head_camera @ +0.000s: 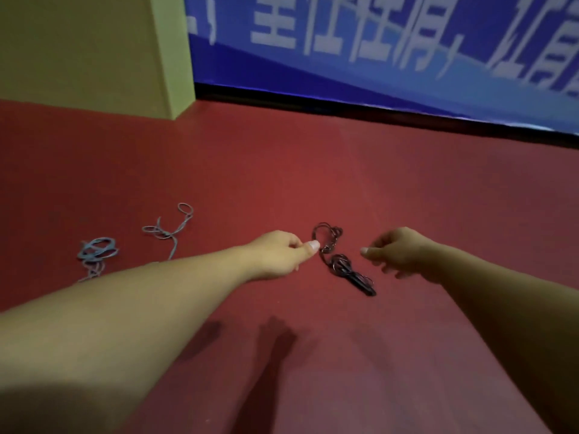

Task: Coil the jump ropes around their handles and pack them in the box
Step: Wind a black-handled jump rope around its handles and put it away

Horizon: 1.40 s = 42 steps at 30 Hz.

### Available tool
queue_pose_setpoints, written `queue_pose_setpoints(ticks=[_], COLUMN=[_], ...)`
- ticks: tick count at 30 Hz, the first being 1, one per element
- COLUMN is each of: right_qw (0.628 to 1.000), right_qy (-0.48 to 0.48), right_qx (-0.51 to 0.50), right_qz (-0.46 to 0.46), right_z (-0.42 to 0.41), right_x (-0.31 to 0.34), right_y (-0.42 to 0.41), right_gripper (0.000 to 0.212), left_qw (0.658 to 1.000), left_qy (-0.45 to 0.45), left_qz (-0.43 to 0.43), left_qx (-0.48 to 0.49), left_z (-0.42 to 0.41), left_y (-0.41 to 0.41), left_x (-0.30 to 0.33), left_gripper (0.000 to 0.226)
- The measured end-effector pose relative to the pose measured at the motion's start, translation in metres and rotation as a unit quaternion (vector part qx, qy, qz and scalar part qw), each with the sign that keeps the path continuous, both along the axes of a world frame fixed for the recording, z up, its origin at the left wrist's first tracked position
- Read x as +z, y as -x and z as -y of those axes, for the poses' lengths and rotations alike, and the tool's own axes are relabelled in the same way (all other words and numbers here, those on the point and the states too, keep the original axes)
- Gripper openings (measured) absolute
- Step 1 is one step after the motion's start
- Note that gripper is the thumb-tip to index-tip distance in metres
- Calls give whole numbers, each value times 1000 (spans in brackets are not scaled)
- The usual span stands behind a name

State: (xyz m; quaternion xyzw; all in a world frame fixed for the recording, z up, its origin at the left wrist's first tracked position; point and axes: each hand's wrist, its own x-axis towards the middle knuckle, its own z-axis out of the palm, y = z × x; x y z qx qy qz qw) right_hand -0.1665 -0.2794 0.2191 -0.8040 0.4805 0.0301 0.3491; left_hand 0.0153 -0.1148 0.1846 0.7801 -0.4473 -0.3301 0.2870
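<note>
From the head view, both bare forearms stretch forward and down over a red floor [313, 170]. The left hand [277, 253] hangs above the floor with its fingers [293, 244] curled in and the thumb laid along them, its pale nail pointing right. The thumb tip lies just beside the upper loops of the black jump rope [340, 261]; the blur makes it impossible to tell whether the hand pinches the cord or only overlaps it in the frame. The right hand [398, 253] hovers to the right of that rope, its fingers loosely curled with one fingertip pointing left, and it holds nothing that shows.

The black jump rope lies on the floor between the two hands, its cord tangled in small loops at the far end and bunched round dark handles that point toward the lower right.

Well apart to the left, two blue jump ropes lie on the floor. The nearer blue rope [97, 252] sits in a tight heap of loops just beyond the left forearm. The farther blue rope [170, 228] sprawls in open loops with a loose tail.

A pale green block [94, 51] stands at the far left, and a blue banner [376, 42] with white lettering runs along the back.
</note>
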Motion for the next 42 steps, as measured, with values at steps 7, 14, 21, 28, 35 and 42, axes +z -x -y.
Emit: queue_pose_setpoints(ticks=[7,14,21,28,35,42], right_qw=[998,988,989,977,974,973], right_qy=[-21,15,-19,50,57,45], right_qx=[-39,-23,-109,-154,-165,-128], right_qz=[-53,-149,-100,-136,-146,-188], right_z=[74,134,149,144,112,89], right_x=[-77,-186,-294,-315,-327,-326], right_y=[-9,-59,-64,-62,-68,-54], right_gripper=[32,60,46,57,55,47], left_qw=[999,992,987,984,984,989], left_qy=[-49,-100,-91,-98,-87,-108], left_qz=[-13,-33,-95,-78,-83,-43], left_qx=[11,63,94,124,131,91], left_z=[62,90,53,45,47,37], left_y=[-1,-40,-43,-47,-47,-47], left_x=[-99,-222,-294,-305,-297,-286], left_gripper=[53,55,51,52,53,72])
